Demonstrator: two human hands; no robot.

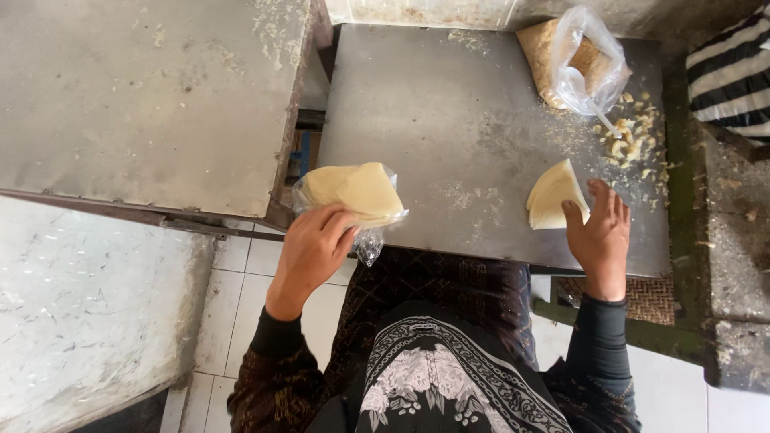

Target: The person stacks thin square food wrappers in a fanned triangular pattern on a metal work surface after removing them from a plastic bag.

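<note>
My left hand point(311, 247) grips a clear plastic bag point(353, 196) filled with pale yellow folded sheets, holding it at the near left corner of a metal table point(449, 136). My right hand point(600, 232) rests flat on the table's near right part, its fingertips touching a small stack of the same pale yellow wedge-shaped sheets point(552, 196) that lies on the metal.
A second clear bag over a brown packet point(573, 60) lies at the table's far right, with yellow crumbs point(634, 140) beside it. Another metal surface point(144, 96) stands to the left, across a narrow gap. A striped cloth point(734, 72) is at far right. White tiled floor lies below.
</note>
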